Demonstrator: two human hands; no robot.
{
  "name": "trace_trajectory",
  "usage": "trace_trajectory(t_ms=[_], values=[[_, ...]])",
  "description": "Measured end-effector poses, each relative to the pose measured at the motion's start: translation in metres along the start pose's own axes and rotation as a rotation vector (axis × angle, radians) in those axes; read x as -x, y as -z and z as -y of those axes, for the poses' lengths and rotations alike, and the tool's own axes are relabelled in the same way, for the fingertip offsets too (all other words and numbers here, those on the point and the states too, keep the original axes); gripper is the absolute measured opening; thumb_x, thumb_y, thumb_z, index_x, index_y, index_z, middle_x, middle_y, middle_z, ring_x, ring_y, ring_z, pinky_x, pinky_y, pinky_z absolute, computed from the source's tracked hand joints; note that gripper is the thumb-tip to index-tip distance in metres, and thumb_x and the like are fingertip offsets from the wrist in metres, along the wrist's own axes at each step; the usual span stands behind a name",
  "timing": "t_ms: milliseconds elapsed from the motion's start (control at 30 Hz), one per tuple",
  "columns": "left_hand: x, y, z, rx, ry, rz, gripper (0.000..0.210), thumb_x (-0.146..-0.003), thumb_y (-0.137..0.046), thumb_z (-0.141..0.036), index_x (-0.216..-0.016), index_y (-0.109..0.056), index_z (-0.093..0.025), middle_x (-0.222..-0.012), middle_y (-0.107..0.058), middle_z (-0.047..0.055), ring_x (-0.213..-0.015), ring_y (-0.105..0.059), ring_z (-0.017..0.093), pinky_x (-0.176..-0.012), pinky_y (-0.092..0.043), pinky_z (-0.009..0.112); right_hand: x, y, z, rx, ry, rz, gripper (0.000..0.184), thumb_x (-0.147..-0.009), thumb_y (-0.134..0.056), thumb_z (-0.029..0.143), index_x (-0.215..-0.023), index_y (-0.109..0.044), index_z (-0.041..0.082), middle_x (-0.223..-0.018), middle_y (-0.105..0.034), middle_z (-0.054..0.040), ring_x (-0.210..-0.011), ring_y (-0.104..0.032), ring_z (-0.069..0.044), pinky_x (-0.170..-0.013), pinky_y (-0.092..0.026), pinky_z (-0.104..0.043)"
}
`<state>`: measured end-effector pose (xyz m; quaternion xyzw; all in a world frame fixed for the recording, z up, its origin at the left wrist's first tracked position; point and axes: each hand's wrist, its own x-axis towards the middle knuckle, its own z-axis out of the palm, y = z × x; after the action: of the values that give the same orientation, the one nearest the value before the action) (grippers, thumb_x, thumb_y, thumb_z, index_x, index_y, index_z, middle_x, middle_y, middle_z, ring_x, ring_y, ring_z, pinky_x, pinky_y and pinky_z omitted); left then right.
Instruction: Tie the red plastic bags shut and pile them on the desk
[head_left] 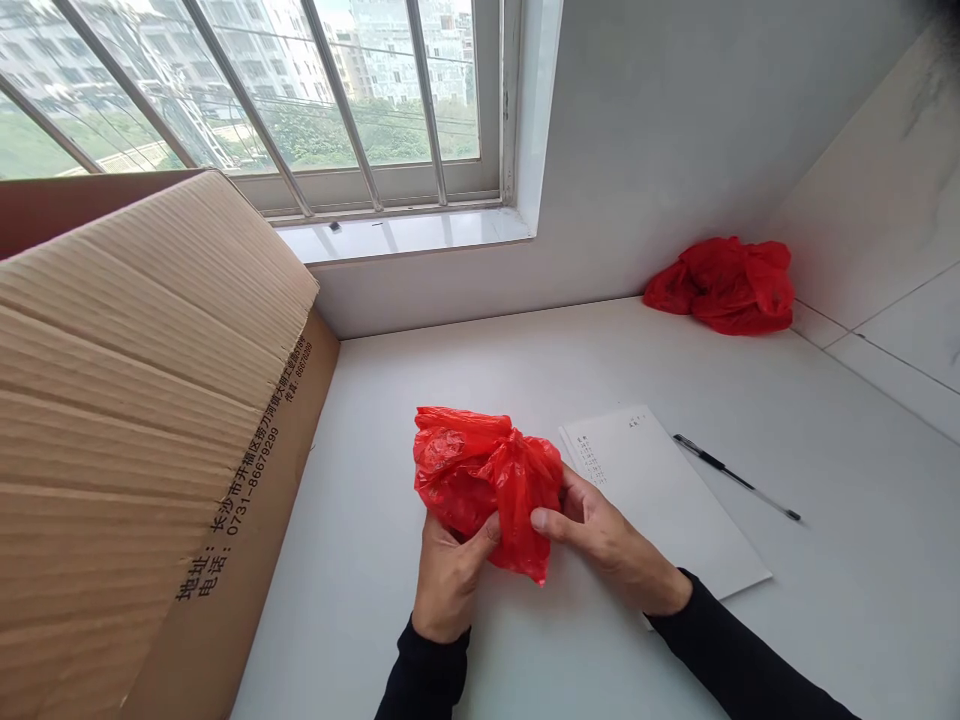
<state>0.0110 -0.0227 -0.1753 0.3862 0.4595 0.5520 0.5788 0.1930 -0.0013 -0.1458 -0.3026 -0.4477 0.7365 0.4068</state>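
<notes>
A red plastic bag (pixel 461 470), gathered into a knot near its top, is held between my two hands over the white tabletop. My left hand (pixel 450 575) grips its lower left side, the thumb lying across the front. On the right side, my right hand (pixel 596 525) pinches the bag with the thumb in front and the fingers behind. Both hands are closed on it. The bag looks filled, but its contents are hidden by the plastic.
On the left stands a large cardboard box (pixel 150 400) with printed writing. A paper pad (pixel 660 500) with handwriting and a black pen (pixel 739 478) lie to the right. Another red bag (pixel 724 285) sits in the back corner. Behind the table is a barred window (pixel 337 110).
</notes>
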Motion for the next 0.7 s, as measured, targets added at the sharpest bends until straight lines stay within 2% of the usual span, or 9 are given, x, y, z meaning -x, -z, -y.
trace_trajectory(t_ms=[133, 233, 333, 400, 500, 600, 633, 700], values=[[0.000, 0.004, 0.005, 0.000, -0.005, -0.089, 0.049, -0.083, -0.080, -0.039, -0.122, -0.055, -0.021, -0.126, -0.068, 0.013, -0.115, -0.065, 0.034, -0.100, -0.052, 0.049, 0.000, 0.002, -0.004, 0.064, -0.002, -0.028, 0.027, -0.093, -0.072, 0.036, -0.118, -0.067, 0.028, -0.096, -0.069, -0.0003, -0.082, -0.064, -0.016, -0.097, -0.053, -0.038], [0.001, 0.003, 0.007, 0.057, -0.012, -0.113, 0.048, -0.084, -0.078, -0.040, -0.123, -0.056, -0.023, -0.125, -0.068, 0.011, -0.119, -0.063, 0.034, -0.101, -0.051, 0.047, 0.000, 0.003, -0.004, 0.088, 0.006, -0.019, 0.025, -0.094, -0.070, 0.037, -0.117, -0.066, 0.028, -0.091, -0.067, 0.0012, -0.072, -0.062, -0.014, -0.092, -0.055, -0.037], [0.002, -0.001, 0.004, 0.123, -0.012, -0.110, 0.047, -0.084, -0.078, -0.040, -0.123, -0.059, -0.022, -0.124, -0.069, 0.011, -0.120, -0.062, 0.035, -0.101, -0.050, 0.046, 0.001, 0.000, -0.001, 0.140, -0.002, 0.019, 0.022, -0.094, -0.070, 0.038, -0.112, -0.067, 0.026, -0.094, -0.066, 0.0000, -0.077, -0.061, -0.015, -0.090, -0.055, -0.036], [0.004, -0.005, 0.000, 0.168, 0.010, -0.135, 0.049, -0.082, -0.078, -0.039, -0.124, -0.060, -0.023, -0.121, -0.069, 0.010, -0.116, -0.064, 0.034, -0.099, -0.050, 0.045, 0.005, -0.003, 0.000, 0.198, -0.001, -0.020, 0.024, -0.097, -0.065, 0.043, -0.113, -0.064, 0.026, -0.102, -0.065, -0.0021, -0.087, -0.062, -0.018, -0.088, -0.055, -0.035], [0.009, -0.009, -0.004, 0.305, 0.069, -0.139, 0.044, -0.079, -0.077, -0.034, -0.119, -0.064, -0.022, -0.113, -0.071, 0.008, -0.102, -0.066, 0.029, -0.093, -0.051, 0.041, 0.014, 0.000, -0.007, 0.319, 0.025, -0.219, 0.032, -0.103, -0.050, 0.049, -0.131, -0.052, 0.033, -0.113, -0.063, -0.0032, -0.097, -0.062, -0.020, -0.088, -0.055, -0.035], [0.015, -0.013, -0.002, 0.380, 0.075, -0.039, 0.034, -0.072, -0.075, -0.023, -0.104, -0.068, -0.018, -0.099, -0.071, 0.007, -0.087, -0.062, 0.023, -0.087, -0.049, 0.036, 0.022, 0.018, -0.022, 0.580, 0.176, -0.366, 0.051, -0.100, -0.054, 0.047, -0.148, -0.037, 0.041, -0.115, -0.062, -0.0044, -0.107, -0.062, -0.024, -0.091, -0.055, -0.039], [0.017, -0.013, 0.000, 0.397, 0.060, -0.027, 0.032, -0.069, -0.072, -0.020, -0.101, -0.068, -0.017, -0.094, -0.069, 0.006, -0.084, -0.060, 0.022, -0.082, -0.048, 0.034, 0.021, 0.025, -0.028, 0.695, 0.279, -0.354, 0.057, -0.097, -0.059, 0.047, -0.150, -0.038, 0.042, -0.116, -0.062, -0.0059, -0.107, -0.062, -0.026, -0.088, -0.057, -0.039], [0.018, -0.014, 0.003, 0.394, 0.038, 0.039, 0.025, -0.065, -0.068, -0.015, -0.090, -0.068, -0.015, -0.082, -0.064, 0.004, -0.076, -0.053, 0.018, -0.073, -0.043, 0.030, 0.018, 0.035, -0.036, 0.891, 0.374, -0.180, 0.052, -0.095, -0.060, 0.043, -0.145, -0.050, 0.043, -0.127, -0.061, -0.0089, -0.111, -0.063, -0.029, -0.084, -0.060, -0.040]])
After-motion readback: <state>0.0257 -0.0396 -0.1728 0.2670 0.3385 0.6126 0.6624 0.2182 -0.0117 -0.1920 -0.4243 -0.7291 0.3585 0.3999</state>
